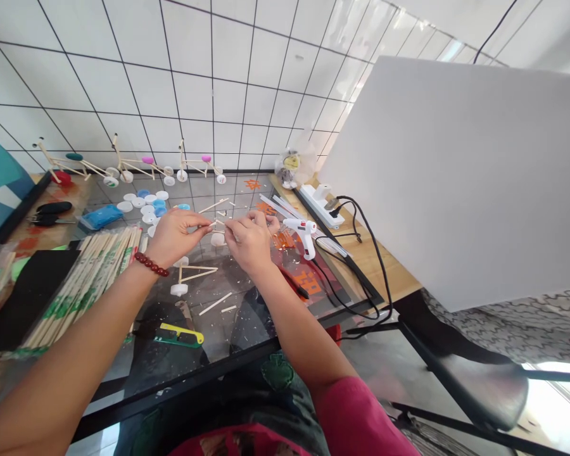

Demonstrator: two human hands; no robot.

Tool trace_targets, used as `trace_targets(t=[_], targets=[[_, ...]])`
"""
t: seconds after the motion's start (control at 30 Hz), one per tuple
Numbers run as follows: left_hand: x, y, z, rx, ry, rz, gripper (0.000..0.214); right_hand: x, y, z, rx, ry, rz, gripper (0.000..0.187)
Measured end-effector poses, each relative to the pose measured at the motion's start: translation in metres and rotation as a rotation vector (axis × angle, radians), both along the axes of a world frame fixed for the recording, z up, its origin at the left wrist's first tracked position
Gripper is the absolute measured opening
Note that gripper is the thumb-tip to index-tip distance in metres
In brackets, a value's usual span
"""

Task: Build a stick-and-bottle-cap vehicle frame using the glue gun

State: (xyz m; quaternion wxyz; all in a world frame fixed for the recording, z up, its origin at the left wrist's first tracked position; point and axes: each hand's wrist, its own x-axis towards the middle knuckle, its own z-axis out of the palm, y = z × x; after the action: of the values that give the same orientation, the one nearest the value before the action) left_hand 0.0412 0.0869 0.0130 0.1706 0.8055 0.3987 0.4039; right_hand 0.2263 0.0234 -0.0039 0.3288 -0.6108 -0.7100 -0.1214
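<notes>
My left hand (175, 233) and my right hand (249, 239) meet above a glass table (247, 316), both pinched on a thin wooden stick (217, 223) held between them. A white bottle cap (217, 239) sits just below the stick, between the hands. Under my left hand lies a small frame of sticks with white cap wheels (189, 277). A red bead bracelet (151, 264) circles my left wrist.
Packs of chopsticks (88, 278) lie left. A white glue gun (304, 233) stands right, near a power strip (320, 204). Loose caps (147, 204) and finished stick models (123, 168) line the tiled wall. Yellow-handled cutter (178, 334), scissors (50, 213), white board (460, 183).
</notes>
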Motion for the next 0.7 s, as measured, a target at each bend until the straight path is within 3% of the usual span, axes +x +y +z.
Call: trace_targets(t=[0.3,0.7], targets=[[-0.0025,0.0033,-0.0021,0.042,0.060,-0.007,0.011,-0.0007,-0.0002,-0.0040,0.017,-0.040,0.019,0.019],[0.0008,-0.0018,0.0009,-0.086,-0.011,0.083,0.016,-0.0012,-0.0018,-0.0025,0.014,-0.050,0.022,0.019]])
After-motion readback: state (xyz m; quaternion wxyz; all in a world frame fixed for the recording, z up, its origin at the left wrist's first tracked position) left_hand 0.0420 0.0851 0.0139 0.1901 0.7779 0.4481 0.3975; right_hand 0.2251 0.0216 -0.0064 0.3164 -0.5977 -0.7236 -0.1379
